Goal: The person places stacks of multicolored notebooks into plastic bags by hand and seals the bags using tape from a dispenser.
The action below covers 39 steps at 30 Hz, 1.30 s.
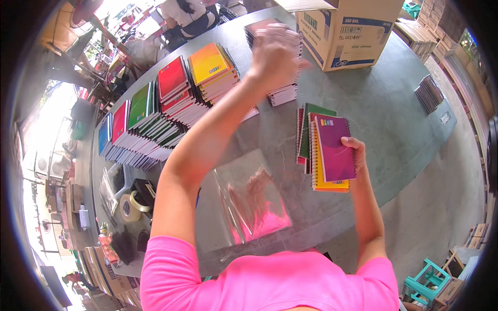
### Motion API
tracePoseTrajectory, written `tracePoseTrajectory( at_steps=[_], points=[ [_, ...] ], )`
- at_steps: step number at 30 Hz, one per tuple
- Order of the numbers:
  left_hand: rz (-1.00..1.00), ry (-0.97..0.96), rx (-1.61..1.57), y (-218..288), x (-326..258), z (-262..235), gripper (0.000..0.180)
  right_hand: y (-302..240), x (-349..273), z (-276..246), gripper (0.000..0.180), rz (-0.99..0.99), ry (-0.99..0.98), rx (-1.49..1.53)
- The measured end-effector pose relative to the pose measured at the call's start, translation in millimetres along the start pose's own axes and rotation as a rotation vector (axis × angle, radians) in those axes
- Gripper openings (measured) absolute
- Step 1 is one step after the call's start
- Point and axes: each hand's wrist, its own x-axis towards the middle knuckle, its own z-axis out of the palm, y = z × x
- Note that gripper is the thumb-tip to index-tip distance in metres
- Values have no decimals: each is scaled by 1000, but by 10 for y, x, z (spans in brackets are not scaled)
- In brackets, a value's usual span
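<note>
My right hand (354,149) grips a fanned bunch of spiral notebooks, thumb on the purple notebook (334,150) in front. Behind it show a yellow notebook (332,185), a green notebook (324,110) and a red one at the left edge. My left hand (275,54), smeared by motion, is stretched over a far stack of spiral notebooks (282,95); its fingers cannot be made out, nor whether it touches the stack. Left of it stand stacks topped by yellow (210,63), red (174,79), green (141,105), pinkish-red (120,122) and blue (105,132) notebooks.
Clear plastic sleeves (254,202) lie on the grey table (384,103) in front of me. Tape rolls (129,207) sit at the left. A cardboard box (358,36) stands at the back, a small dark stack (429,94) far right. A person (184,18) is beyond the table.
</note>
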Motion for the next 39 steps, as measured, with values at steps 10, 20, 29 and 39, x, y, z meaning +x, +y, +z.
tracePoseTrajectory(
  at_steps=[10,20,29,39],
  points=[
    [241,-328,-455,514,-298,-1031,16,231,-128,231,43,-61,71,-26],
    [-290,-401,-744,1117,-2422,-2465,61,1657,-219,73,55,128,-229,-649],
    [-1179,-620,-1018,898,-3545,-2937,51,2386,-188,877,90,-74,-705,-1112],
    [-1114,-713,-571,92,-4121,-2377,41,2609,-169,764,74,-116,-517,-1347]
  ],
)
